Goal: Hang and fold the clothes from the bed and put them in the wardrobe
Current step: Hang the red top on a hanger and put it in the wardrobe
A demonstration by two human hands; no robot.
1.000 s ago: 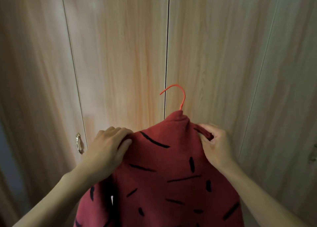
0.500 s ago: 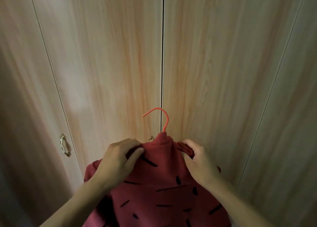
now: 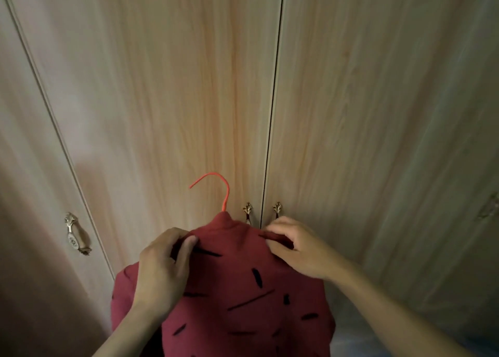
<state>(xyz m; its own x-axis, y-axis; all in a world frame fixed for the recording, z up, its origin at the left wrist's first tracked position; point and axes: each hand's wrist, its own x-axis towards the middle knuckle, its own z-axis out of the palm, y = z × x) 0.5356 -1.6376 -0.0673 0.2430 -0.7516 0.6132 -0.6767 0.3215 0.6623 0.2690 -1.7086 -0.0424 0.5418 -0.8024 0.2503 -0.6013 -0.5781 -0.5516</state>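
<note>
Both hands hold a red top with black dashes up in front of the shut wardrobe. The left hand pinches the cloth at the left shoulder, thumb on top, fingers curled behind. The right hand grips a fold at the right shoulder beside the collar. An orange hanger hook sticks up out of the neck, free of any rail. Two small metal handles flank the door seam just behind the collar; a third handle sits on the door to the left.

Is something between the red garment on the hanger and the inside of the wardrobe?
Yes. The wardrobe doors are shut in front of the red garment, and both hands, left and right, are busy holding it.
</note>
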